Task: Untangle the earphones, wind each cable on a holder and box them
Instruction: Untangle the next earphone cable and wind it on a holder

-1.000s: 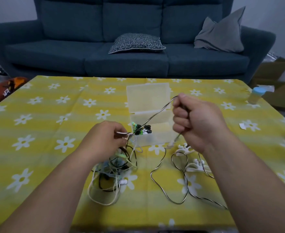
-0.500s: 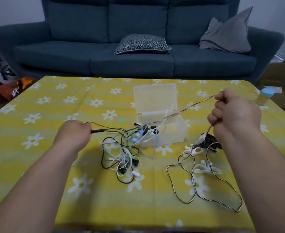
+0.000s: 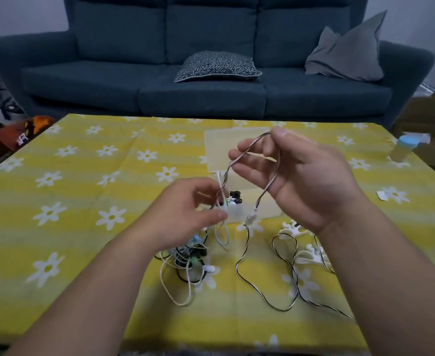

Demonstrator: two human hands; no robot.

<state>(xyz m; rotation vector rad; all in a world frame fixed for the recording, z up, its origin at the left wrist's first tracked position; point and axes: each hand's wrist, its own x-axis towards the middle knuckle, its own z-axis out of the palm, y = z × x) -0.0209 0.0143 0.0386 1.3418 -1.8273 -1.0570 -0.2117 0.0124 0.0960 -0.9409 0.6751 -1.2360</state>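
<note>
Untangling is the step in hand, and no winding or boxing has begun. The left hand [image 3: 185, 211] hovers just in front of the clear plastic box with its lid standing open [image 3: 219, 150]. Its fingers [image 3: 217, 215] are curled and pinch the black-and-white striped earphone cable [image 3: 251, 217] together with a white strand, at the spot where both rise from the knot.

The right hand [image 3: 306, 181] is raised above the box's front right corner. Its fingers are loosely spread and almost straight, clamping nothing. The striped cable merely hangs in a loop over thumb and forefinger, then drops past the palm to its small inline control and on to the bench with the yellow daisy-print cloth [image 3: 83, 201], where it snakes about on the near side of the box.

The tangled bunch of white, black and pale-blue earphone cables [image 3: 185, 255] lies on the bench in front of the box's left end, under the left wrist. Two white branch-shaped plastic holders [image 3: 292, 228] wait bare, in front of the box's right end. Inside the box a few dark earbuds show (how many I cannot tell).

By my reading, one end of the striped cable is caught in the bunch. The next move calls for feeding the loop back through at the pinch point while the left fingers steady the knot. A slow pull, not a tug, should keep the other strands from tightening.
</note>
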